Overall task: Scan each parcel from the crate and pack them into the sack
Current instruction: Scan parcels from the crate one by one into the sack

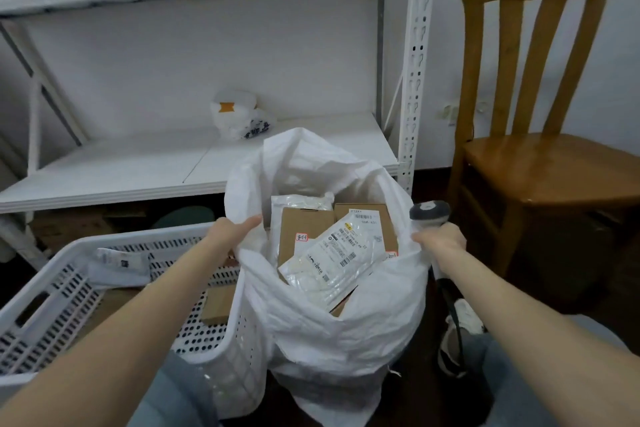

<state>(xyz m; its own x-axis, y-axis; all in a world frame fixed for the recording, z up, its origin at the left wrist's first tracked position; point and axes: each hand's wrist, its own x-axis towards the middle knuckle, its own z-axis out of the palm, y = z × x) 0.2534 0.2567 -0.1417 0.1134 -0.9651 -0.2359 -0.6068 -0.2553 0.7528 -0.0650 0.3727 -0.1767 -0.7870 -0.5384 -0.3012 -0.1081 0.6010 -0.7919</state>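
Your left hand (pixel 230 230) and right hand (pixel 443 239) are bare, and so are your 2 forearms (pixel 138 319), uncovered right down to the frame's lower edge. You wear faded light blue-grey trousers (pixel 509 381), seen at both knees. By your right knee shows 1 trainer (pixel 465 317), cream and white with a dark sole.

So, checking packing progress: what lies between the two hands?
Head view: the open white woven sack, holding brown cardboard boxes and clear plastic labelled mailers.
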